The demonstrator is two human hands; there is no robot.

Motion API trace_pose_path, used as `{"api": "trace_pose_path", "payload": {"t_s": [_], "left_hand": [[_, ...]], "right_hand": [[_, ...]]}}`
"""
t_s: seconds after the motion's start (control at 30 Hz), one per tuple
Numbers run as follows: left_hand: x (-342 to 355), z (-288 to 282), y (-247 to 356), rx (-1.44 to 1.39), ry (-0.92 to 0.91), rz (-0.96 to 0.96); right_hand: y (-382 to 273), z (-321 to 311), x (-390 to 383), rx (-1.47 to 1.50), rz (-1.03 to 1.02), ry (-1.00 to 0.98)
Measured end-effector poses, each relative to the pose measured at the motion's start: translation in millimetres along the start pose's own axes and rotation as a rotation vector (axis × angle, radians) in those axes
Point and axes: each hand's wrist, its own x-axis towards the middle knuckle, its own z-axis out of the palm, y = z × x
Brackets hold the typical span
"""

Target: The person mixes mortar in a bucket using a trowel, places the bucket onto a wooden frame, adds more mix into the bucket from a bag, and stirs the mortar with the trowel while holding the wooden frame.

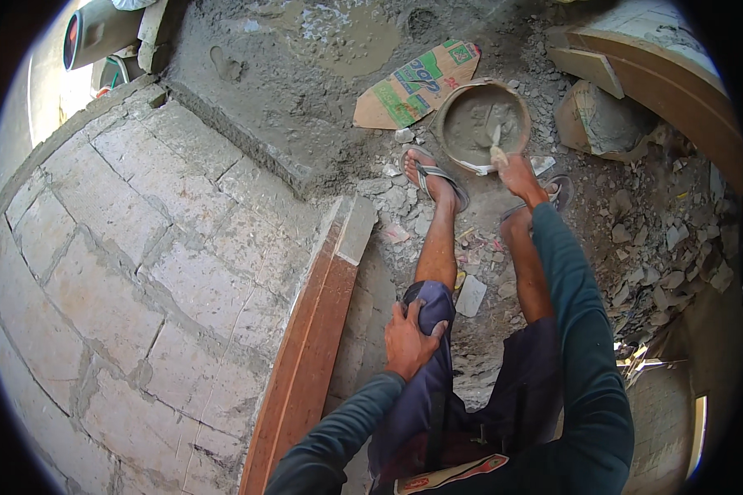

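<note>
My right hand (516,177) grips the handle of a trowel (496,142), whose blade is down in wet grey mortar inside a round bucket (442,132) on the rubble between and just beyond my sandalled feet. My left hand (409,342) rests on my left knee with its fingers apart and nothing held. A torn piece of printed cardboard (388,103) lies to the left of the bucket.
A block wall (107,280) with a reddish wooden plank (297,371) runs along my left. Wet cement ground (248,82) spreads ahead. Broken rubble (669,272) and curved boards (652,74) are on the right, and a grey pipe (103,37) shows upper left.
</note>
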Motion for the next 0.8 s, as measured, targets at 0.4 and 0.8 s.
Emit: {"api": "trace_pose_path", "payload": {"t_s": [0.4,0.8], "left_hand": [[-5.5,0.6,-12.1,0.034,0.052,-0.015],[-3.3,4.0,-1.2,0.000,-0.016,-0.040]], "right_hand": [[-53.2,-40.5,-2.0,0.444,0.564,-0.276],[-23.1,0.5,10.7,-0.187,0.130,-0.120]]}}
